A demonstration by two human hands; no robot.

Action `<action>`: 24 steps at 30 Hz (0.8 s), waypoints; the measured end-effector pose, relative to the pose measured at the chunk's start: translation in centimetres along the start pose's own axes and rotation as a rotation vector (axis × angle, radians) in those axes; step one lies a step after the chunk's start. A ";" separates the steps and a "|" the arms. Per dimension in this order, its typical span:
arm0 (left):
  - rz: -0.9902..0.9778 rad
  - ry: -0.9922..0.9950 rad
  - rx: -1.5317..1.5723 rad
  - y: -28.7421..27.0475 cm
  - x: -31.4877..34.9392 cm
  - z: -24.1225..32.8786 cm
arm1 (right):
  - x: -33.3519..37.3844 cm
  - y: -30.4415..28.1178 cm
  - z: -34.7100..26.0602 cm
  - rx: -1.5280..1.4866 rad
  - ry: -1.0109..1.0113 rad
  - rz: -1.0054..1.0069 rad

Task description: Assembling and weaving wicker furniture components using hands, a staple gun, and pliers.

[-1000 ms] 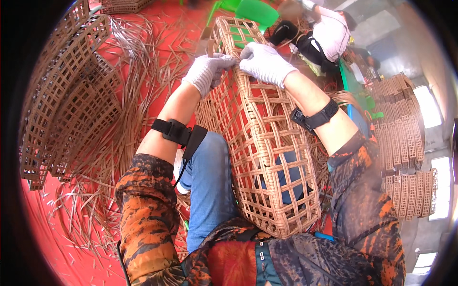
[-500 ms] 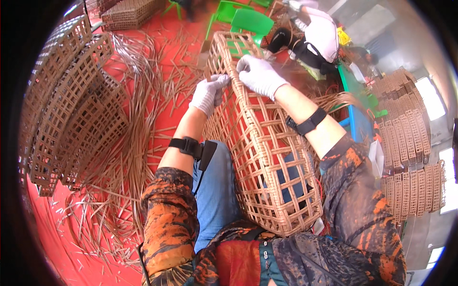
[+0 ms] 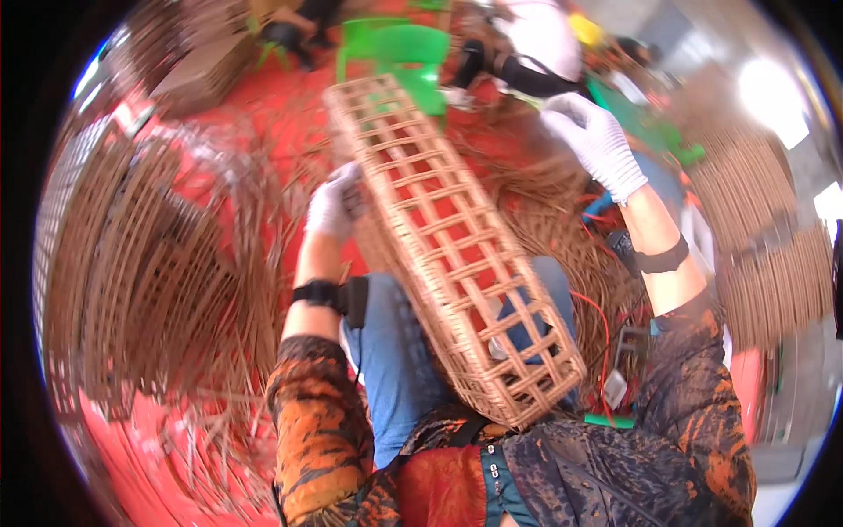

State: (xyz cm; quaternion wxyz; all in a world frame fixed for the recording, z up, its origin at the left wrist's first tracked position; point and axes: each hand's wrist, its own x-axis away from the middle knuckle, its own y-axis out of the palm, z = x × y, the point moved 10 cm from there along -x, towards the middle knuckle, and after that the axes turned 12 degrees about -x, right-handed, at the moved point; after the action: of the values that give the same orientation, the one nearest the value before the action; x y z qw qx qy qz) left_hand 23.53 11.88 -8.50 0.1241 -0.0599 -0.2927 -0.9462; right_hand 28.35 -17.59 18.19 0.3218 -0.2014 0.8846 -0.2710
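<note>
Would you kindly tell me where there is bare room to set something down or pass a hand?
The barest red floor lies below the stacked baskets at left, left of the patterned left sleeve, though scraps dot it. A hand could probably pass between the woven basket and right hand, over loose strips. Strips crowd both sides of the basket.

Green chairs (image 3: pixel 411 46); red floor (image 3: pixel 132 461)

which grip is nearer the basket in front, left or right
Left. The left grip is at the left edge of the basket, toward its far end; the right grip is off to its right, clear of it.
</note>
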 end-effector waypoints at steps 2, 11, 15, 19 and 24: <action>0.061 0.039 -0.108 -1.4 -0.4 -0.5 | 4.9 -7.0 3.3 0.147 0.207 0.175; 0.251 -0.031 -0.087 -3.7 -0.9 -1.4 | 51.6 -43.5 18.8 0.795 1.060 0.712; 0.307 -0.032 -0.052 -1.8 1.3 -0.1 | 59.7 -37.6 20.5 0.891 1.500 0.459; 0.143 -0.074 -0.134 1.9 6.1 0.9 | 57.2 -31.1 22.5 0.803 1.461 0.341; 0.006 0.162 -0.309 -0.8 -0.9 -0.9 | 64.6 -35.7 21.6 0.878 1.062 0.466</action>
State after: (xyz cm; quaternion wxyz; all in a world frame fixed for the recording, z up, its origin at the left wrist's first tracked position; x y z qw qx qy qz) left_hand 24.11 12.24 -9.82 0.1392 -0.0028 -0.1327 -0.9813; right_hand 3.55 -87.03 -3.74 -0.0505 0.2986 0.7511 -0.5866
